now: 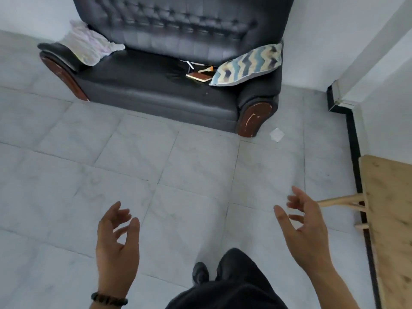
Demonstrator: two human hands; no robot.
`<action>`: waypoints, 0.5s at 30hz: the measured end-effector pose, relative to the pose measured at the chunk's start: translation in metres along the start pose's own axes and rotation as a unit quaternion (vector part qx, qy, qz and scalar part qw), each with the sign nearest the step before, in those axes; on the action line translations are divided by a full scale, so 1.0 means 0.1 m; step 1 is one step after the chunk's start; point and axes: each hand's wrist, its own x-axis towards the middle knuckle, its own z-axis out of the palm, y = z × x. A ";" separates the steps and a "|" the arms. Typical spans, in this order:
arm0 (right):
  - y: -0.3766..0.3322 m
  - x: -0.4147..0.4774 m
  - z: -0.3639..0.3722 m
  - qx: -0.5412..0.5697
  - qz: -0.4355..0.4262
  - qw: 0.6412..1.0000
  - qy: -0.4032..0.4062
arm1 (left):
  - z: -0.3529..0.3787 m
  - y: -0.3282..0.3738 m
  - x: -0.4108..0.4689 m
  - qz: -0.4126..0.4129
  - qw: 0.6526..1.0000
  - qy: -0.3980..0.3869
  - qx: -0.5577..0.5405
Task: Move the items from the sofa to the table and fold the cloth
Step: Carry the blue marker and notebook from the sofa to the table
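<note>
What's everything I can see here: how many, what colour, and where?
sofa: one, black, against the far wall
cloth: one, whitish, crumpled on the left-hand armrest
cushion: one, blue and cream zigzag, right end of the seat
book: one, brown, on the seat beside the cushion
small items: few, blurred, behind the book
paper scrap: one, white, on the floor by the sofa
table: one, pale wood, right edge
left hand: one, open, empty
right hand: one, open, empty
</note>
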 end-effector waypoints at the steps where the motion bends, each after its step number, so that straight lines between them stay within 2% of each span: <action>1: -0.04 0.14 0.08 -0.004 0.001 1.000 0.007 | 0.06 0.03 0.21 0.007 1.000 -0.005 0.005; 9: -0.16 1.76 1.08 0.010 0.025 0.998 0.050 | 0.98 0.16 2.11 0.025 0.997 -0.067 0.038; 13: -0.47 2.98 1.59 0.010 0.026 0.999 0.022 | 1.39 0.53 3.25 0.028 0.996 -0.071 0.050; 15: -0.75 3.59 1.80 0.008 -0.003 1.000 0.010 | 1.50 0.78 3.76 0.043 0.997 -0.049 0.050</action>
